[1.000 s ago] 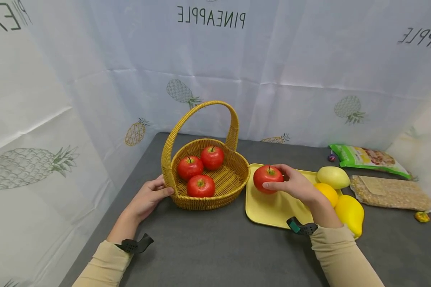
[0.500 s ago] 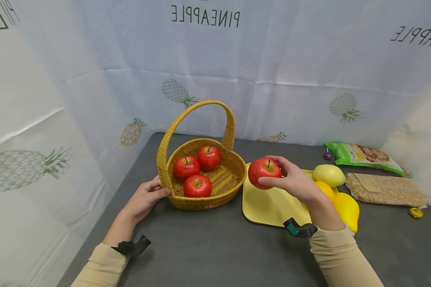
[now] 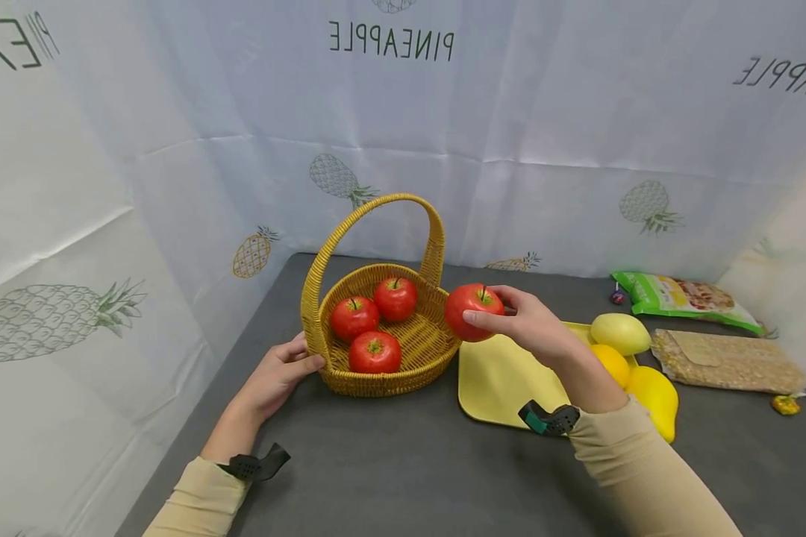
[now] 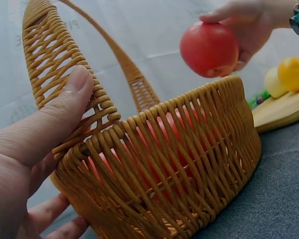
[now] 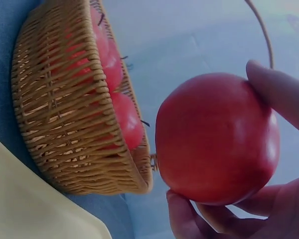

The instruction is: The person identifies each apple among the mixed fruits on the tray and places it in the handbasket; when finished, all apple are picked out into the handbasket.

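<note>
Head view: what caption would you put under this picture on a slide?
Right hand holds an apple at the rim of a basket with three apples inside; left hand steadies the basket.

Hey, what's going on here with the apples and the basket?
A person's right hand holds a red apple in the air at the rim of a wicker basket, which already has three apples in it. The left hand steadies the basket at its handle base. Beside it, a yellow tray carries yellow and orange fruit at its far side.
</note>
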`<state>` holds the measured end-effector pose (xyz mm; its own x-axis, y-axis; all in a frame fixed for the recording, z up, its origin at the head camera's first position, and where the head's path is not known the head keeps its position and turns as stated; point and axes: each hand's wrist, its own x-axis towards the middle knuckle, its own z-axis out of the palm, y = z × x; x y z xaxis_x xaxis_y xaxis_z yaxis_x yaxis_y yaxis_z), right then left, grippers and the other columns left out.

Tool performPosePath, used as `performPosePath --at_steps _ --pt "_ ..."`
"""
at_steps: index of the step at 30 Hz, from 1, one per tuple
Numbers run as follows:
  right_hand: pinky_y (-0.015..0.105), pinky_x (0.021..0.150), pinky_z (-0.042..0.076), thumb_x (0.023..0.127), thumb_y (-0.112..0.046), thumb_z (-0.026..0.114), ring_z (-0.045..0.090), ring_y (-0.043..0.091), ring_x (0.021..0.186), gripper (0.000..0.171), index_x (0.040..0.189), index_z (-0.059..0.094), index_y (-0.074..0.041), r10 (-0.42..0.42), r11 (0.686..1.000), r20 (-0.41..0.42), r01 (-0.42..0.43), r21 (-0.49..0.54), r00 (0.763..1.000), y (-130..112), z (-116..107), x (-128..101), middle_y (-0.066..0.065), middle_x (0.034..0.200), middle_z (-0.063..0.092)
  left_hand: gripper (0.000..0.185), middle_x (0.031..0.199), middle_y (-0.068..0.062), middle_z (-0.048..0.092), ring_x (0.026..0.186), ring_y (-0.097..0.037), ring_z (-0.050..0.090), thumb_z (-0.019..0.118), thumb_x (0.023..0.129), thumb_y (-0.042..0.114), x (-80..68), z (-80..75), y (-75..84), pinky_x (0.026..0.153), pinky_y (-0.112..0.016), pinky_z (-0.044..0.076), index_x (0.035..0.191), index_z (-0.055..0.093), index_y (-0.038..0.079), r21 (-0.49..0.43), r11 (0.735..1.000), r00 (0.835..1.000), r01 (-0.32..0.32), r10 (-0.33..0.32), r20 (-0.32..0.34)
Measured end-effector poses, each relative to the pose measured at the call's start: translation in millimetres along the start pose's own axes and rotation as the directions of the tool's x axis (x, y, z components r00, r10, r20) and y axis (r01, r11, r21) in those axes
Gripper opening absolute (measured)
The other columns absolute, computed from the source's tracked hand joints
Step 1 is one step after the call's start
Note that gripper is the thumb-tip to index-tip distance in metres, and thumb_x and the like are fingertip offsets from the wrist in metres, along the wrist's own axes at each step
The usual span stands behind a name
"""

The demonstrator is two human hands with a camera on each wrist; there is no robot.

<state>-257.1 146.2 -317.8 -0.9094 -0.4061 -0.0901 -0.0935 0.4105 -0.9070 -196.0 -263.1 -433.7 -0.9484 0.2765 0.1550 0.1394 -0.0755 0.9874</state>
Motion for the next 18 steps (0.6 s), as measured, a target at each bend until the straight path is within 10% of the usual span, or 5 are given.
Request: performPosePath --at_steps 18 --pt "0.046 0.092 0.053 0.087 -0.039 0.080 0.051 0.034 0.124 0.084 0.154 0.039 -0.010 0.013 0.994 0.079 -0.005 -0.106 0.997 -18.4 21.3 16.8 0.016 0.136 0.052 0.037 0.164 -0.022 0.025 0.154 -0.036 0.008 0.065 0.102 0.008 -0.2 -1.3 -0.9 0.104 -0.021 0.041 0.133 0.061 -0.012 0.002 1.000 1.000 -0.011 0.011 0.008"
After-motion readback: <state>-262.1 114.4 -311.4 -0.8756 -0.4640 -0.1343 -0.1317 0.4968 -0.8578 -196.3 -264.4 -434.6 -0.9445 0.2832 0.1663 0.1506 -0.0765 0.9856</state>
